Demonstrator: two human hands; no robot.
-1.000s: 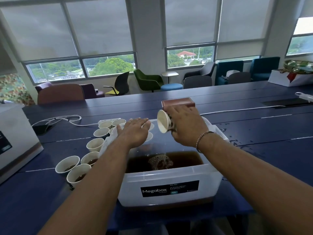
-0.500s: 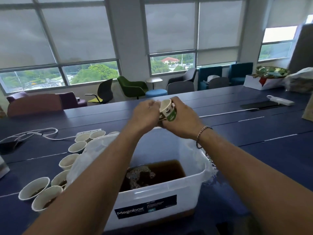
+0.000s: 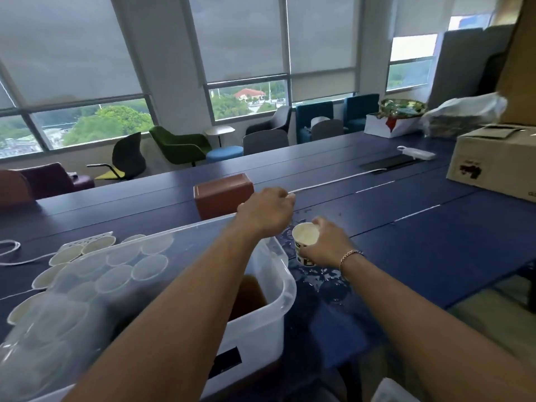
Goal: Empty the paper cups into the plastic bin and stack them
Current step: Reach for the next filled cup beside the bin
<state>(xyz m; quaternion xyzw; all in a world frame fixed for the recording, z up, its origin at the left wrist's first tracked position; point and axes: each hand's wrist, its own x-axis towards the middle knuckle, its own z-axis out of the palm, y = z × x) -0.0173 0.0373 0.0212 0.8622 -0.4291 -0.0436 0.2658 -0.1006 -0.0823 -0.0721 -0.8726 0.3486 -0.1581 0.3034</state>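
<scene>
The clear plastic bin [image 3: 280, 288] stands on the blue table with brown liquid [image 3: 249, 294] inside. My right hand [image 3: 324, 246] grips an upright, empty paper cup [image 3: 305, 240] just right of the bin, low over a wet patch of table. My left hand [image 3: 265, 211] hovers above the bin's far right corner, fingers curled in, holding nothing that I can see. Several paper cups [image 3: 68, 255] stand left of the bin, some seen blurred through its wall.
A brown box [image 3: 223, 195] sits behind the bin. Spilled liquid [image 3: 322, 281] wets the table right of the bin. A cardboard box [image 3: 493, 161] and power strip [image 3: 417, 153] lie far right; a white cable [image 3: 333, 184] runs across. Chairs line the windows.
Both hands held the cup together above the bin; now my right hand has carried it down to the right of the bin, and my left hand has let go. My view swung right.
</scene>
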